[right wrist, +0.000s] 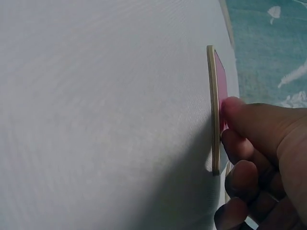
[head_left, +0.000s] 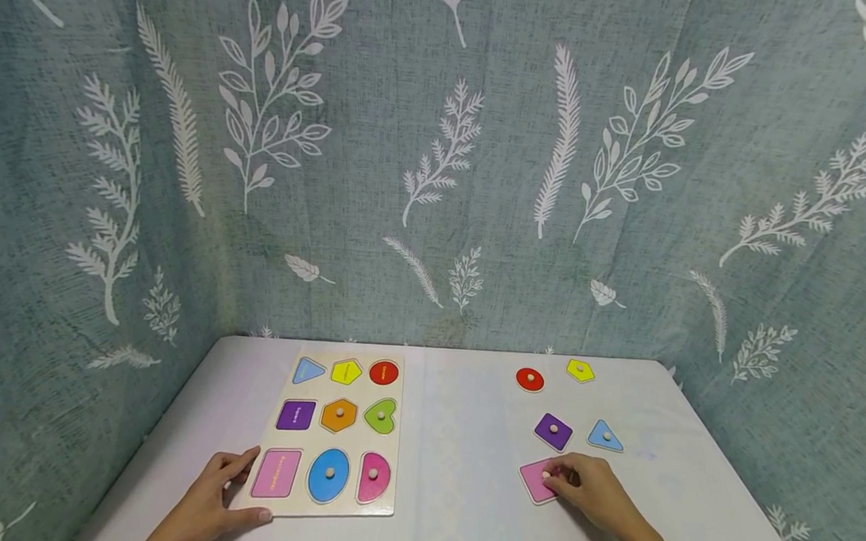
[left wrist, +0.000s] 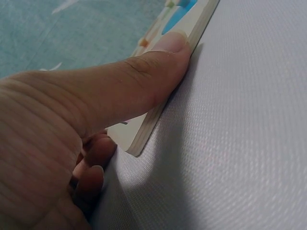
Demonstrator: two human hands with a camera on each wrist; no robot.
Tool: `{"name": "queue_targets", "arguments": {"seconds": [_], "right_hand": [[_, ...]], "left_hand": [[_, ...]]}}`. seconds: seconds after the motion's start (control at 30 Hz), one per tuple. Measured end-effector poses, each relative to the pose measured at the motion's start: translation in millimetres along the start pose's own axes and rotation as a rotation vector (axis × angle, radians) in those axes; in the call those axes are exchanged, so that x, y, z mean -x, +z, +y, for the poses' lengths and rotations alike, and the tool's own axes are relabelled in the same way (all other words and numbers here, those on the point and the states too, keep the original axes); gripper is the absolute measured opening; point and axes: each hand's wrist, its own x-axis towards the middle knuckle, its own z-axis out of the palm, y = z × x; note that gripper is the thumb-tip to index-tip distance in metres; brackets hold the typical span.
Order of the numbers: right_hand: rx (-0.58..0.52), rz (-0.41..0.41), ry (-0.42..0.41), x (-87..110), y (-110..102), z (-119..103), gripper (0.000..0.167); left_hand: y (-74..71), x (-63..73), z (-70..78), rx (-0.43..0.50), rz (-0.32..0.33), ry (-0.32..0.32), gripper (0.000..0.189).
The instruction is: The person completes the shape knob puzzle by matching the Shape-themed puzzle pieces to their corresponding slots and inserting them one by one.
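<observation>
On the left of the table lies a wooden shape puzzle board [head_left: 400,463]. My left hand [head_left: 205,501] grips its near left corner, the thumb [left wrist: 165,60] over the near edge and the fingers along the left side. At the right, my right hand [head_left: 596,488] pinches the small knob of a pink rectangle puzzle piece [head_left: 533,483] between thumb and fingertips. In the right wrist view the piece [right wrist: 215,115] shows edge-on above its shadow. The board's pink rectangle recess [head_left: 275,473] is bare, as are its square, triangle, pentagon and circle recesses.
Beyond the right hand lie a purple square piece [head_left: 553,437], a blue triangle [head_left: 605,441], a red circle [head_left: 528,383] and a yellow pentagon [head_left: 578,376]. Orange hexagon [head_left: 338,421], green heart [head_left: 378,425], blue oval [head_left: 329,485] and pink semicircle [head_left: 373,487] sit in the board.
</observation>
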Motion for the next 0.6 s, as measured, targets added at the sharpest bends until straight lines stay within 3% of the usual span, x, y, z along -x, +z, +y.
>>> {"name": "queue_targets", "arguments": {"seconds": [0.23,0.6], "right_hand": [[0.056,-0.006,-0.042,0.2,-2.6,-1.2,0.006],[-0.051,0.027,-0.093,-3.2,-6.7,-5.7,0.009]], "left_hand": [[-0.1,0.0,0.7,0.017,-0.01,0.0,0.111],[-0.8,0.4,2.3,0.024,-0.014,-0.011,0.112]]}}
